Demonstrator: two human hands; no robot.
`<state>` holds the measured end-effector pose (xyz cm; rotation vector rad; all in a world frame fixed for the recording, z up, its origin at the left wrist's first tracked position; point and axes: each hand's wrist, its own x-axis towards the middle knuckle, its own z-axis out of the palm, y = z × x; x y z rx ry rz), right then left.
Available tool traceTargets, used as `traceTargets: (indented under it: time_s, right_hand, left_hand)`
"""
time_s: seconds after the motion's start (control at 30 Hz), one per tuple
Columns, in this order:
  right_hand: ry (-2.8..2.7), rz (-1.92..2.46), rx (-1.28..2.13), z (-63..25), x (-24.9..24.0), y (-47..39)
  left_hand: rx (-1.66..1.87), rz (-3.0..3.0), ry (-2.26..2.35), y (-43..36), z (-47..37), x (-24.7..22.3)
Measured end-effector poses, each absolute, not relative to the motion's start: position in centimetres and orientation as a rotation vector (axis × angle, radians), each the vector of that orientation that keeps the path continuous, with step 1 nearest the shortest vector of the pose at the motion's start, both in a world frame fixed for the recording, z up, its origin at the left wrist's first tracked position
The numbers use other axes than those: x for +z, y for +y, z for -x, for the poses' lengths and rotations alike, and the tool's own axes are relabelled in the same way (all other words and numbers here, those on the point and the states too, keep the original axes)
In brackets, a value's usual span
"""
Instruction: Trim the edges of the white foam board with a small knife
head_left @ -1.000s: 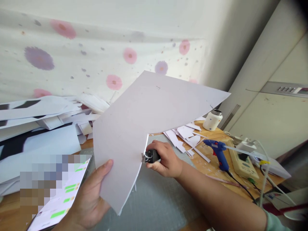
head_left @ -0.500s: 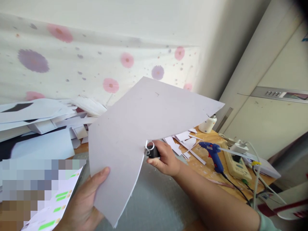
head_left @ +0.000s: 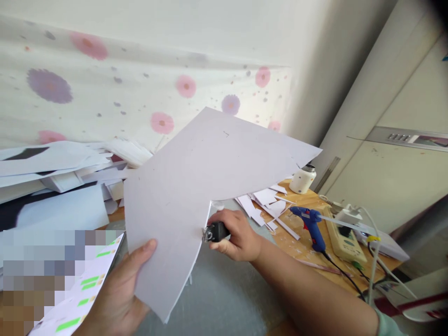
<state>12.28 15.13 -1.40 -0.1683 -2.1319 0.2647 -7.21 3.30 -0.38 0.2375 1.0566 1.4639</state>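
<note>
A: Where is the board?
B: The pale board [head_left: 189, 163] is held up over a grey mat [head_left: 231, 294], between the two hands.

A: How is it gripped?
B: The left hand [head_left: 122, 284] clamps its lower left part, thumb flat on the near face; the other fingers go behind and are mostly hidden. This probably steadies the board while it is off the mat. The right hand [head_left: 241, 235] has its fingers closed around a small black tool [head_left: 219, 231], its metal end against the inner edge, seemingly so that it can bear on that edge.

A: And around them?
B: White scraps [head_left: 268, 196], a spotted jar [head_left: 303, 181] and a blue glue gun [head_left: 313, 228] are on the wooden surface [head_left: 287, 242] to the right, perhaps there to leave the mat free for the hands.

A: What does the board look like?
B: Thin, stiff-looking and plain, bent like a boomerang, with a pointed right tip. A small dark mark sits near the top. The lower inner edge shows bright white and slightly ragged.
</note>
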Motion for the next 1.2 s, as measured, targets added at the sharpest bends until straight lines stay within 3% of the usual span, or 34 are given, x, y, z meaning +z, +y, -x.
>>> traceTargets:
  time_s: [1.2]
  right_hand:
    - [-1.993,0.277,0.195,-12.8,-1.8,16.1]
  left_hand:
    - [1.451,-0.131,1.114,3.3,7.2,-0.5]
